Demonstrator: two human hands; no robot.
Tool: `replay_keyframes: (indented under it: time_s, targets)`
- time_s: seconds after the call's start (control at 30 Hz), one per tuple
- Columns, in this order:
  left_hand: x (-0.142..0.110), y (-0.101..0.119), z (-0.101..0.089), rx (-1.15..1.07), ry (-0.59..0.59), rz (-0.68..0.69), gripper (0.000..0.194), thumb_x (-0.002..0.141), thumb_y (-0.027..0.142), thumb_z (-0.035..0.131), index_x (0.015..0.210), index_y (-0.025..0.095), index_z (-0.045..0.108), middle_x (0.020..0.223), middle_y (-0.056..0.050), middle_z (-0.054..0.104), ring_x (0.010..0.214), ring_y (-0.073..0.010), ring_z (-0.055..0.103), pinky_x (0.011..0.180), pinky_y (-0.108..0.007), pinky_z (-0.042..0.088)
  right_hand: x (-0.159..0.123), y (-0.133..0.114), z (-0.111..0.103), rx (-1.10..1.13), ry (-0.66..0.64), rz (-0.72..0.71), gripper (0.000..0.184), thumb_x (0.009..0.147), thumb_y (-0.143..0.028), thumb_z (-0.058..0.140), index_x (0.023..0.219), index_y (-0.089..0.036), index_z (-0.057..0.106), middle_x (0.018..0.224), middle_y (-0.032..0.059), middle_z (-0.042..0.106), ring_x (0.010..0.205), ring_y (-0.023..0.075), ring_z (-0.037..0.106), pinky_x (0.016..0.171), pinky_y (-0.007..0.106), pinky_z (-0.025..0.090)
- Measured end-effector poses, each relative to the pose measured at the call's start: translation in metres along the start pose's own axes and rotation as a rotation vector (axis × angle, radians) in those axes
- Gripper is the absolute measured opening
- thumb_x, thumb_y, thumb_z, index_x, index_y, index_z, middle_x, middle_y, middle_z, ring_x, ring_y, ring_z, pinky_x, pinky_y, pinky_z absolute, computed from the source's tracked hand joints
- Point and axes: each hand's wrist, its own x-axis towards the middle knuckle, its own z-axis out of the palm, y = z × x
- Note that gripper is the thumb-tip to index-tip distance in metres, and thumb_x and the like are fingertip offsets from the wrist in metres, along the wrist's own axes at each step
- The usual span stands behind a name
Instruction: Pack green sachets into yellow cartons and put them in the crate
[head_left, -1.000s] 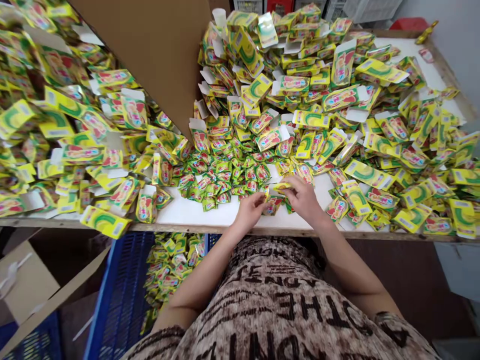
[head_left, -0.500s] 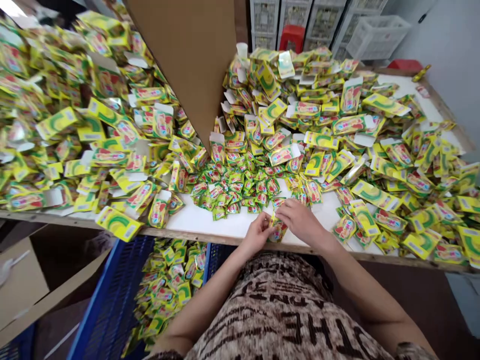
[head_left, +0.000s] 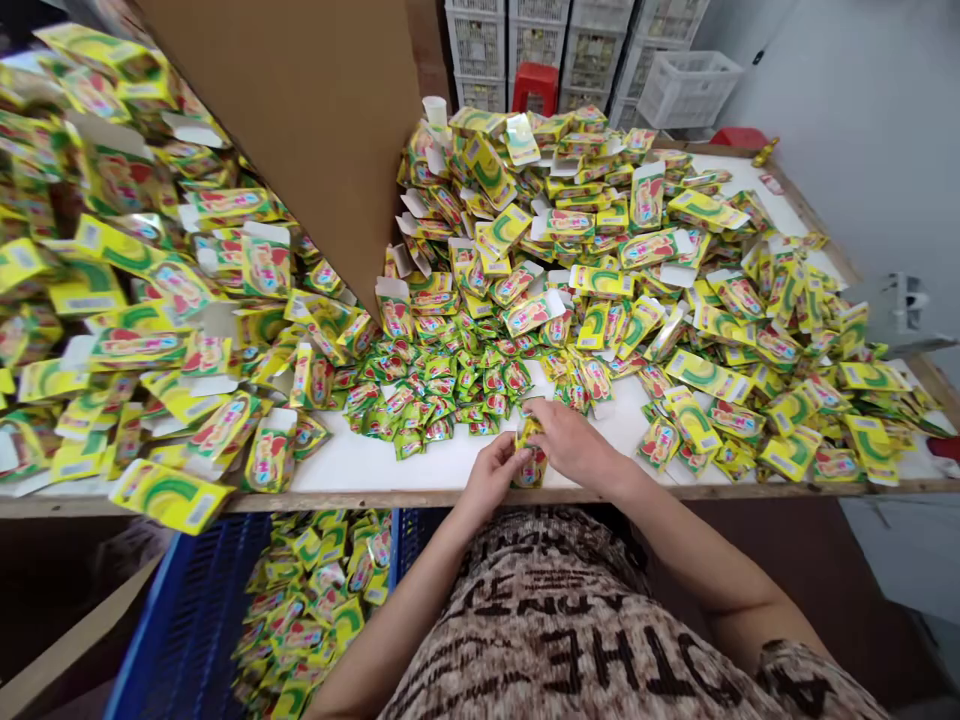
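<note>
At nine o'clock on my feed, heap of yellow boxes on white table; blue crate at eight. Small green packets near centre. Left hand, six o'clock: thumb and fingertips pinched on small box, which I see at five, by table's near edge. Right hand, four o'clock: fingers curled at box's top, tips partly hidden; cannot tell whether gripping. Three o'clock: second heap.

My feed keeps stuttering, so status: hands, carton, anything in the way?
Left hand and right hand both on one small carton, near table edge. Green packets heaped just beyond. Nothing visible blocking either hand.
</note>
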Motion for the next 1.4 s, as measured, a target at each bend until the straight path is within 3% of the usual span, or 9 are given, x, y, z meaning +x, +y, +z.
replay_keyframes:
  time_s: [0.2, 0.37, 0.43, 0.57, 0.7, 0.8, 1.0, 1.2, 1.4]
  targets:
    - [-0.001, -0.004, 0.0, -0.032, -0.018, 0.02, 0.037, 0.074, 0.041, 0.076, 0.099, 0.017, 0.065, 0.092, -0.003, 0.068, 0.087, -0.0178, 0.06, 0.083, -0.029, 0.047, -0.002, 0.026, 0.008, 0.172, 0.185, -0.026, 0.009, 0.088, -0.025, 0.065, 0.086, -0.021, 0.073, 0.095, 0.0065, 0.064, 0.098, 0.021, 0.056, 0.089, 0.036, 0.045]
    - [0.002, -0.004, 0.002, 0.102, -0.018, 0.057, 0.033, 0.072, 0.045, 0.076, 0.088, 0.017, 0.07, 0.086, -0.002, 0.07, 0.084, -0.0184, 0.06, 0.081, -0.029, 0.048, -0.007, 0.033, 0.017, 0.181, -0.105, -0.132, 0.024, 0.093, -0.028, 0.058, 0.079, -0.024, 0.077, 0.112, 0.0076, 0.065, 0.111, 0.0246, 0.052, 0.099, 0.046, 0.04]
    - [0.0, -0.003, 0.003, 0.104, -0.011, 0.057, 0.035, 0.072, 0.047, 0.076, 0.09, 0.018, 0.071, 0.089, -0.003, 0.071, 0.086, -0.0195, 0.062, 0.084, -0.031, 0.049, -0.016, 0.033, 0.018, 0.296, -0.029, -0.091, 0.024, 0.094, -0.03, 0.055, 0.089, -0.025, 0.077, 0.116, 0.0077, 0.065, 0.112, 0.0236, 0.054, 0.1, 0.045, 0.041]
    - [-0.006, 0.004, 0.003, -0.08, -0.066, -0.005, 0.043, 0.084, 0.055, 0.061, 0.106, 0.02, 0.072, 0.109, -0.007, 0.072, 0.103, -0.0227, 0.064, 0.096, -0.035, 0.048, -0.037, 0.036, 0.029, 0.768, 0.255, 0.258, 0.031, 0.086, -0.041, 0.065, 0.11, -0.023, 0.071, 0.091, 0.0048, 0.067, 0.075, 0.0159, 0.061, 0.065, 0.03, 0.052]
    - [-0.006, 0.012, -0.001, -0.209, -0.131, -0.13, 0.037, 0.081, 0.043, 0.068, 0.108, 0.018, 0.074, 0.114, -0.009, 0.072, 0.11, -0.0232, 0.064, 0.103, -0.035, 0.044, -0.041, 0.031, 0.045, 1.094, 0.068, 0.432, 0.031, 0.079, -0.044, 0.071, 0.098, -0.02, 0.073, 0.062, -0.0029, 0.059, 0.044, 0.0082, 0.044, 0.041, 0.022, 0.038]
    - [-0.001, 0.014, -0.004, -0.203, -0.034, -0.135, 0.033, 0.07, 0.029, 0.079, 0.101, 0.019, 0.076, 0.104, -0.006, 0.076, 0.098, -0.0206, 0.068, 0.096, -0.034, 0.048, -0.033, 0.024, 0.047, 1.018, 0.113, 0.394, 0.026, 0.079, -0.038, 0.071, 0.1, -0.022, 0.075, 0.071, -0.001, 0.064, 0.045, 0.0067, 0.043, 0.039, 0.021, 0.038]
    - [0.006, 0.007, -0.002, -0.014, 0.213, 0.074, 0.026, 0.073, 0.035, 0.078, 0.094, 0.02, 0.078, 0.101, -0.006, 0.077, 0.097, -0.0216, 0.069, 0.095, -0.037, 0.052, -0.025, 0.026, 0.045, 0.968, 0.313, 0.33, 0.023, 0.081, -0.043, 0.069, 0.092, -0.026, 0.079, 0.091, 0.0052, 0.072, 0.075, 0.016, 0.062, 0.05, 0.024, 0.053]
    - [0.01, 0.002, -0.002, 0.061, 0.181, 0.138, 0.03, 0.078, 0.037, 0.074, 0.103, 0.02, 0.076, 0.099, -0.007, 0.076, 0.09, -0.0188, 0.069, 0.086, -0.033, 0.056, -0.025, 0.028, 0.052, 1.048, 0.334, 0.434, 0.026, 0.07, -0.041, 0.081, 0.087, -0.022, 0.079, 0.078, 0.0031, 0.072, 0.062, 0.013, 0.062, 0.052, 0.024, 0.054]
    - [0.012, 0.001, -0.007, 0.264, 0.116, 0.433, 0.016, 0.079, 0.031, 0.075, 0.087, 0.017, 0.077, 0.086, -0.008, 0.075, 0.082, -0.0169, 0.069, 0.076, -0.03, 0.056, -0.032, 0.031, 0.052, 0.93, 0.405, 0.249, 0.015, 0.074, -0.034, 0.08, 0.086, -0.025, 0.08, 0.083, 0.004, 0.071, 0.072, 0.0154, 0.065, 0.057, 0.027, 0.057]
